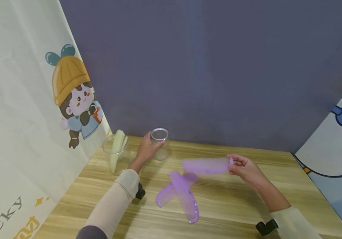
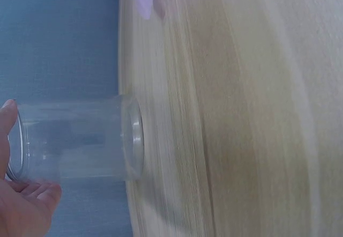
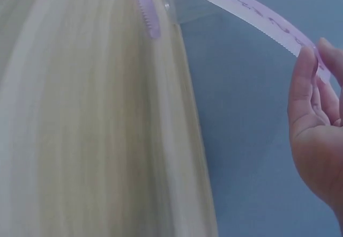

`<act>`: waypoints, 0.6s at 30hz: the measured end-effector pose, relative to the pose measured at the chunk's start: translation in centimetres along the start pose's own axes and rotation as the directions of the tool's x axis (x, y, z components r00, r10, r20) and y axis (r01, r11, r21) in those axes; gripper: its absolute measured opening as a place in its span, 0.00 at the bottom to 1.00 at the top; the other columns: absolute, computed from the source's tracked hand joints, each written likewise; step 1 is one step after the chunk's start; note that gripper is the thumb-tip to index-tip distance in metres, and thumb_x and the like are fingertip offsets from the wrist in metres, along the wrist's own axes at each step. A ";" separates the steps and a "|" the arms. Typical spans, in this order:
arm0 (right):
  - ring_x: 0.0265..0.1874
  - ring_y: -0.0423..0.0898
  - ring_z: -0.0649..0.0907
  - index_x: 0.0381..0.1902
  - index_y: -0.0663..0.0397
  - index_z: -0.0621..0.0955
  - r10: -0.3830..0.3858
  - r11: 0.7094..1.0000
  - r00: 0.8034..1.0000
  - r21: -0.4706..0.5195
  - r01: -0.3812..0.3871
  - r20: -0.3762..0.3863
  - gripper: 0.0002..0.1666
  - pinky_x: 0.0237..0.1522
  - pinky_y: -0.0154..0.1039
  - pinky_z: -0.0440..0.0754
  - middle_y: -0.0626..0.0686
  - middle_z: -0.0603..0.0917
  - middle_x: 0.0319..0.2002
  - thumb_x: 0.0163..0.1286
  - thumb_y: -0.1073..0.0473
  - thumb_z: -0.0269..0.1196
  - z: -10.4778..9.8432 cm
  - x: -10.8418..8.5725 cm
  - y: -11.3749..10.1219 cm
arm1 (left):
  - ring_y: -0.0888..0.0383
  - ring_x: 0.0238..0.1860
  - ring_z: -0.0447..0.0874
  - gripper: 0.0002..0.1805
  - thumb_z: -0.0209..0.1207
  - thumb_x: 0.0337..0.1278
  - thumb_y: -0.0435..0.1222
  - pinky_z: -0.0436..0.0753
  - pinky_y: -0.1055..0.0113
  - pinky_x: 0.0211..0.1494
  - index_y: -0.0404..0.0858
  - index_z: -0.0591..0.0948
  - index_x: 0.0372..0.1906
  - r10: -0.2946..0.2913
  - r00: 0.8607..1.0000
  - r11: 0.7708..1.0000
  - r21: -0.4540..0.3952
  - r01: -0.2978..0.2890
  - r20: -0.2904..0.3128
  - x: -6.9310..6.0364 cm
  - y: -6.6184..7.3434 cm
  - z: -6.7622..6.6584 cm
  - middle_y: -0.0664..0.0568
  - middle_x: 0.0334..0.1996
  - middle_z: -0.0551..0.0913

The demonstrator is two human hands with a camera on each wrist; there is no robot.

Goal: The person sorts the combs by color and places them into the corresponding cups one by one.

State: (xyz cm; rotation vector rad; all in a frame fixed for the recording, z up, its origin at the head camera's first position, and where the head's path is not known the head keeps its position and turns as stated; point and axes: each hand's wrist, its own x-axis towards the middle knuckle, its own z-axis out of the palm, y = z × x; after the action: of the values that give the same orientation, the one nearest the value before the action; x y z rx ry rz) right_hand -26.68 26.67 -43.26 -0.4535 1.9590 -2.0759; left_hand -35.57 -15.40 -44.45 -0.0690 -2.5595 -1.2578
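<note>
1. Right hand (image 1: 245,170) pinches a translucent purple comb (image 1: 205,166), extending left from its fingertips, markings (image 3: 274,19) unreadable.
2. Left hand (image 1: 146,148) grips a clear, silver-rimmed jar (image 1: 161,152).
3. Wall lettering (image 1: 8,213) left of both hands: "ucky".

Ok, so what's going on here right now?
The person's right hand pinches one end of a purple comb above the wooden table. Their left hand grips an upright clear jar. Two more purple combs lie crossed on the table, and a clear container with pale green pieces stands further left.
</note>
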 end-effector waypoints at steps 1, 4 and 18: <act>0.40 0.37 0.86 0.56 0.39 0.80 -0.003 1.000 1.000 0.007 0.003 -0.008 0.22 0.45 0.30 0.89 0.45 0.84 0.43 0.72 0.69 0.63 0.2 0.3 -0.2 | 0.35 0.70 0.72 0.48 0.71 0.56 0.53 0.72 0.40 0.74 0.31 0.66 0.74 -0.001 1.000 1.000 0.001 0.001 0.002 0.0 0.1 0.0 0.31 0.68 0.73; 0.40 0.37 0.86 0.56 0.41 0.80 -0.007 1.000 1.000 0.026 0.007 -0.030 0.21 0.44 0.30 0.89 0.45 0.84 0.43 0.71 0.69 0.63 0.7 1.4 -0.6 | 0.34 0.70 0.71 0.49 0.71 0.56 0.53 0.71 0.40 0.75 0.30 0.65 0.74 -0.004 1.000 1.000 0.005 0.004 0.002 0.0 0.2 0.0 0.30 0.69 0.72; 0.34 0.37 0.87 0.54 0.47 0.81 -0.019 0.982 0.996 0.186 0.036 -0.092 0.18 0.41 0.29 0.89 0.46 0.85 0.36 0.72 0.71 0.62 3.0 5.7 -2.1 | 0.34 0.69 0.72 0.47 0.71 0.56 0.52 0.73 0.40 0.73 0.30 0.67 0.72 0.013 1.000 1.000 0.013 -0.013 -0.007 0.1 0.3 0.1 0.31 0.67 0.74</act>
State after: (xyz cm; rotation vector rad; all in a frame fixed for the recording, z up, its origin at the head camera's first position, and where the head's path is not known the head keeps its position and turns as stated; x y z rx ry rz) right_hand -30.67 21.86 -40.67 -0.3550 1.7902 -2.3085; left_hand -35.60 -15.11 -44.25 -0.0778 -2.5567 -1.2342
